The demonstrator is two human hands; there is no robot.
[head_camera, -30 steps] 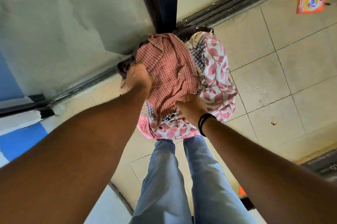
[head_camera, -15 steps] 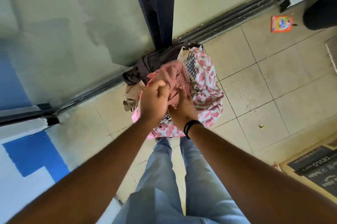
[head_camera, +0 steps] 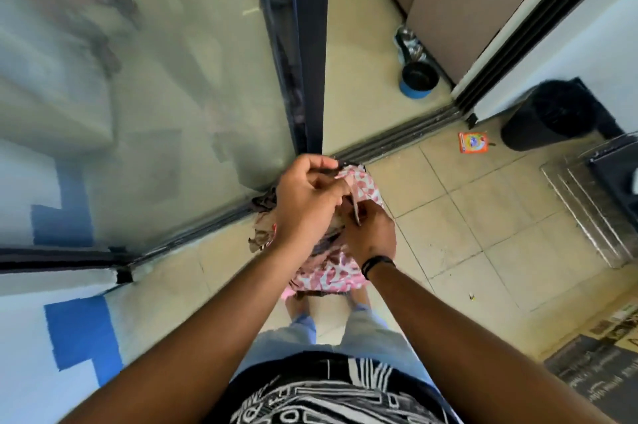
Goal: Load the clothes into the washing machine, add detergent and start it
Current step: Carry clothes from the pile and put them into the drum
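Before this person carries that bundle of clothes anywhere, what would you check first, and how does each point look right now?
1. Left hand grips the clothes bundle: ok.
2. Right hand grips it too: ok.
3. Nothing dangling: not ok, brown cloth hangs out on the left.
4. Detergent packet picked up: not ok, it lies on the floor.
5. Washing machine open and ready: cannot tell, none clearly in view.
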